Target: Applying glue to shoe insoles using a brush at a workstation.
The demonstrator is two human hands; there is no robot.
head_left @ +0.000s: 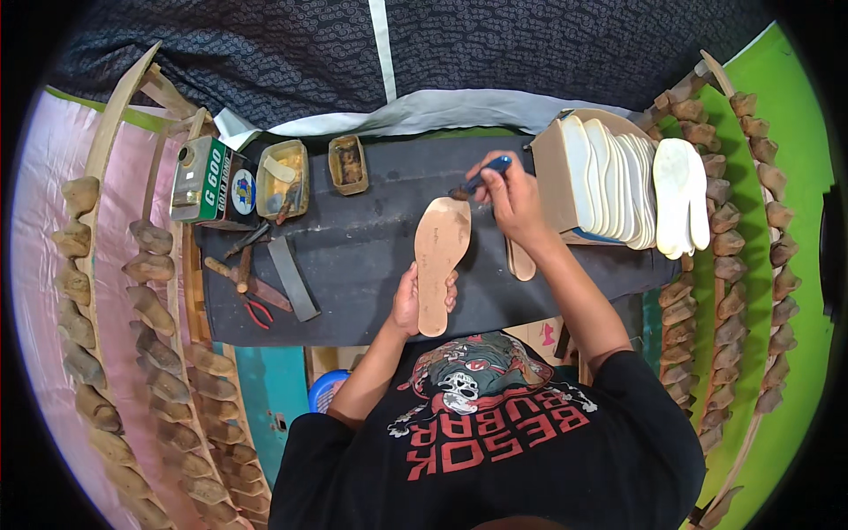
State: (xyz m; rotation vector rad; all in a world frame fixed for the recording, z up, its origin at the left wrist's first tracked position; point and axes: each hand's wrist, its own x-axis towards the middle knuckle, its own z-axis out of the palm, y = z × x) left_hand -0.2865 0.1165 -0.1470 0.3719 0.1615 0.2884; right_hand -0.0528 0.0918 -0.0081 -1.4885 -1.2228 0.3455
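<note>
Desk between racks, tools left, stacked soles right.
On the desk, a can stands far left, then two tubs to its right; nearer lie pliers and, right of them, a flat bar. At the middle, the left hand holds an insole, the right hand a brush at its far end. A box containing the stacked soles sits right of both hands.
</note>
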